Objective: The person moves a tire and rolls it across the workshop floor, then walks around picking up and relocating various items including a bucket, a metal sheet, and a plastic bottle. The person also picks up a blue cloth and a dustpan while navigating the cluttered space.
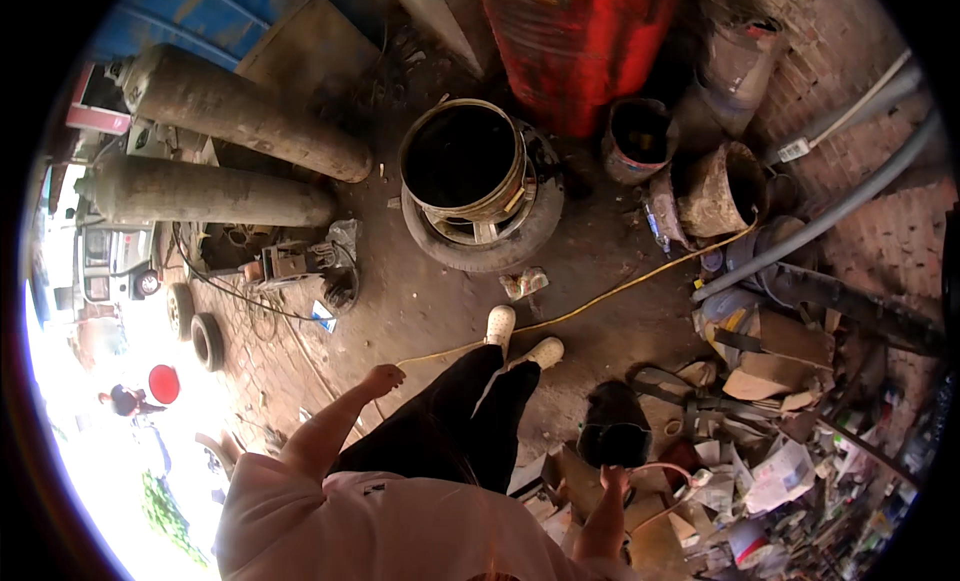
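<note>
My right hand (612, 477) grips the handle of a small black bucket (612, 428) that hangs at my right side, above a heap of scrap. On the other side my left hand (383, 379) swings free with its fingers loosely curled, holding nothing. My legs in black trousers and white shoes (500, 324) step over a dirt floor toward a large dark drum (462, 159) standing inside a tyre (520, 231).
Two long grey gas cylinders (235, 116) lie at the left. A red tank (575, 41) stands at the top, with rusty buckets (725, 186) to its right. A yellow hose (620, 289) crosses the floor. Cardboard and scrap (770, 451) pile up at right. Small wheels (208, 339) lie at left.
</note>
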Demonstrator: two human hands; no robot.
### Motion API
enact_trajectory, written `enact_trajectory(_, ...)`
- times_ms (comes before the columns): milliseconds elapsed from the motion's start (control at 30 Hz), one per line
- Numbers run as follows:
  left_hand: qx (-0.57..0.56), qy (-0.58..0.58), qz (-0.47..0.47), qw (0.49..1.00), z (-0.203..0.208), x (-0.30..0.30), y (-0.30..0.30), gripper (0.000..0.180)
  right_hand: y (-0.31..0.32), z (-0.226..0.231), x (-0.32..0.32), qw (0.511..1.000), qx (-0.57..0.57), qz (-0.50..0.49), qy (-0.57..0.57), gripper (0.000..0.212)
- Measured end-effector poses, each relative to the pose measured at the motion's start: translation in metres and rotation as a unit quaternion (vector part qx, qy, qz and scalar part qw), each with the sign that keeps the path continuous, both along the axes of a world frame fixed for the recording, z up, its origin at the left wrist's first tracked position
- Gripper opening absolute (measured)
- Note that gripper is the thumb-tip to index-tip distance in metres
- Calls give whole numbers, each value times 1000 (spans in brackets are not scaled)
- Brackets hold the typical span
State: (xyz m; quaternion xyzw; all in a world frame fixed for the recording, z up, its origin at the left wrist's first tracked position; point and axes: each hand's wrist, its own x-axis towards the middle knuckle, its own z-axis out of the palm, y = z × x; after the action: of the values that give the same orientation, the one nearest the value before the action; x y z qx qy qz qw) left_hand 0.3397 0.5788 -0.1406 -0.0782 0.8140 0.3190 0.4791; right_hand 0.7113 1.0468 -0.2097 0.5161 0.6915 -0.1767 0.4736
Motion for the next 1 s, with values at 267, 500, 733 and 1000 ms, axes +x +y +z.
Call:
enact_trajectory(267, 21, 45, 51, 997, 8, 11, -9, 24, -6, -25, -69, 939, -24, -21, 343, 34)
enact_trajectory(500, 47, 98, 195, 975, 29, 43, -23, 23, -6, 3, -171, 839, -183, -252, 446, 31)
enact_trajectory(733, 12, 50, 283, 958, 28, 88, -71, 23, 8, 27, -187, 902, -157, -27, 401, 29)
enact_trajectory(1000, 76, 49, 376, 922, 29, 128, -133, 25, -24, 24, -133, 904, -194, -215, 315, 34)
